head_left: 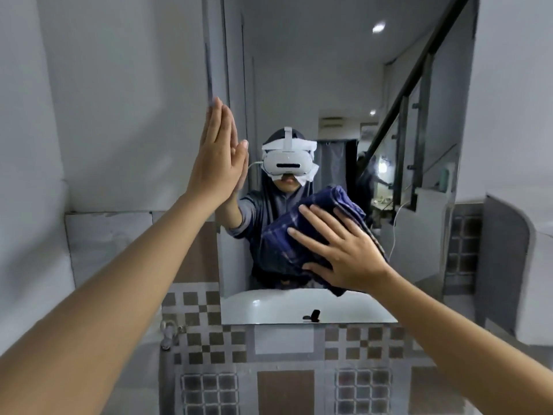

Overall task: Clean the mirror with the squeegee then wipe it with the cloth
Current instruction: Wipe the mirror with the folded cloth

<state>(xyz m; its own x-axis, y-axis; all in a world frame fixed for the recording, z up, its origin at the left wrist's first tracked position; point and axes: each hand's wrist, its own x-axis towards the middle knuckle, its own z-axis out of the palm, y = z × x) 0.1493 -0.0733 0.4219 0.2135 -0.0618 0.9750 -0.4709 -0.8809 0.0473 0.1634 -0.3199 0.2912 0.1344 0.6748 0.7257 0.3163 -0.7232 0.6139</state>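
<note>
A tall frameless mirror (329, 70) hangs on the wall straight ahead. My right hand (344, 250) lies flat, fingers spread, pressing a bunched dark blue checked cloth (299, 235) against the lower middle of the glass. My left hand (215, 157) is flat with fingers together, resting against the mirror's left edge at about mid height and holding nothing. The glass reflects a person wearing a white headset. No squeegee is in view.
Below the mirror runs a band of brown and grey checked tiles (209, 339). A small tap or valve (167, 333) sticks out at the lower left. The mirror reflects a white basin rim and a small dark object on it. Plain grey walls stand on both sides.
</note>
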